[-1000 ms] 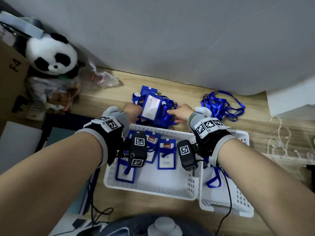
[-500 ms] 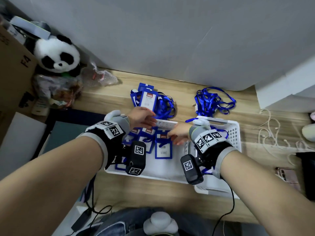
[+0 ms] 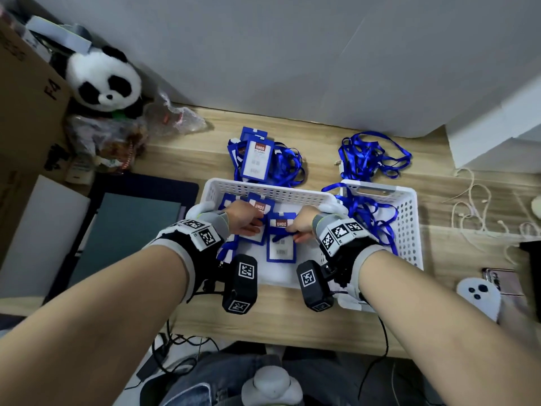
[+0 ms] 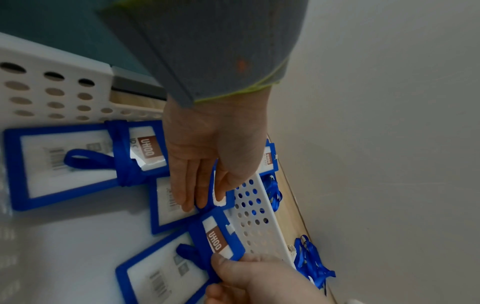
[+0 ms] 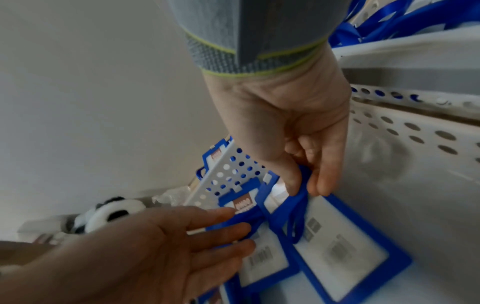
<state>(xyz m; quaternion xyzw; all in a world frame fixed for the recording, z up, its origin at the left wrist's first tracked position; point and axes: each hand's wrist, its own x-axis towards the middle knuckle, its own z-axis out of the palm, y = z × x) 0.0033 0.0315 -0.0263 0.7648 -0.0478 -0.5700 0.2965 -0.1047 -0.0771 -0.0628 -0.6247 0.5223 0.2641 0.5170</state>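
Note:
A white perforated basket (image 3: pixel 265 191) holds several blue badge holders wrapped in blue lanyards. My left hand (image 3: pixel 254 227) lies flat with straight fingers on one badge holder (image 4: pixel 166 207) in the basket's middle. My left hand (image 4: pixel 205 199) grips nothing. My right hand (image 3: pixel 292 233) is just to its right. My right hand (image 5: pixel 306 189) pinches, between thumb and finger, the blue lanyard (image 5: pixel 298 216) wound round another badge holder (image 5: pixel 345 257). That holder (image 3: pixel 281 250) lies on the basket floor.
A pile of badge holders with lanyards (image 3: pixel 257 159) lies behind the basket, and loose blue lanyards (image 3: pixel 370 155) lie to the right. A second white basket (image 3: pixel 408 213) with lanyards adjoins on the right. A plush panda (image 3: pixel 105 83), a phone (image 3: pixel 503 281) and white cords (image 3: pixel 474 212) sit around.
Both hands have drawn back from the pile behind the basket and come down into the basket. The right hand now pinches a lanyard on a holder lying there.

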